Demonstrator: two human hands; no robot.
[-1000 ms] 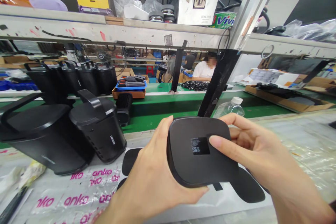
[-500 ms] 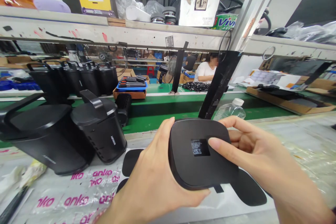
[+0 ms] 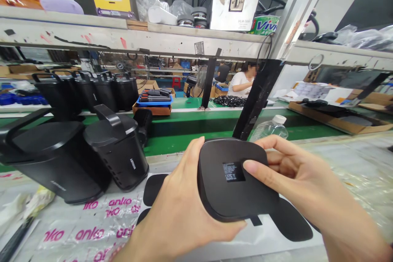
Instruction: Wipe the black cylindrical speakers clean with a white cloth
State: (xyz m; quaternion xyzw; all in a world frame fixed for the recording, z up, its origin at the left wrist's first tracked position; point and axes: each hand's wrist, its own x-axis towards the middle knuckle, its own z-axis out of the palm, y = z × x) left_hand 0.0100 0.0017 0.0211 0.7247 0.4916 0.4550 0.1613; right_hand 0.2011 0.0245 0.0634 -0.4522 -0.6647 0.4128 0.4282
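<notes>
A black portable speaker is held up in front of me, its flat rounded-square end facing me. A small black label with white print lies on that face. My left hand wraps round the speaker's left side and lower edge, thumb underneath. My right hand has its thumb pressed on the label's upper right corner, while its fingers curl at the speaker's right edge. Beneath, a white sheet carries rounded black pads, partly hidden by my hands and the speaker.
Two black speakers with handles stand at left on printed plastic film. A clear bottle is behind my right hand. Beyond runs a green conveyor, with a dark post rising beside it. A person sits across.
Both hands keep nearly the same hold on the speaker. The right thumb stays on the label's corner, and the view has shifted very slightly.
</notes>
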